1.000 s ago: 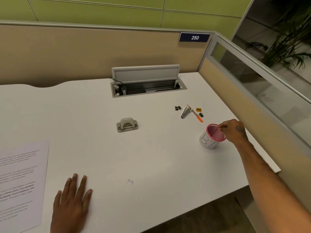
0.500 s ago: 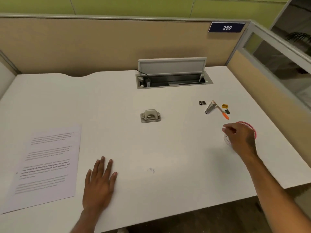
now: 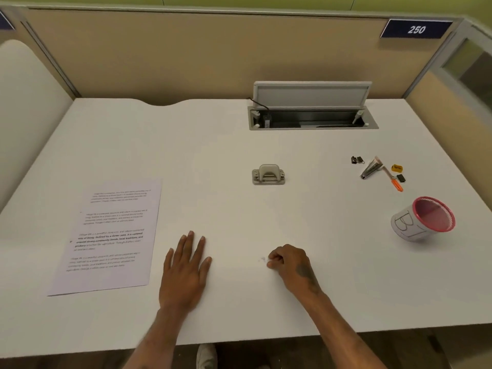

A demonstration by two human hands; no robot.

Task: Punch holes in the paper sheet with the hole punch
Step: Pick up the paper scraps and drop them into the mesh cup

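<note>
A printed paper sheet [image 3: 110, 237] lies flat on the white desk at the left. The grey metal hole punch [image 3: 268, 174] stands by itself near the desk's middle, beyond both hands. My left hand [image 3: 186, 270] rests palm down on the desk, fingers spread, just right of the sheet and not touching it. My right hand [image 3: 288, 263] sits on the desk in a loose fist, fingers curled, beside a few tiny paper specks [image 3: 263, 259]. Neither hand holds anything that I can see.
A white cup with a pink mesh rim [image 3: 423, 219] stands at the right. Binder clips, a stapler remover, a sharpener and an orange cutter [image 3: 380, 170] lie behind it. An open cable tray [image 3: 311, 118] is set into the desk's back. Partition walls enclose the desk.
My right hand left the pink-rimmed cup and came back to the desk's front middle, curled into a fist. The view swung left, bringing the whole paper sheet into view. My left hand stayed flat.
</note>
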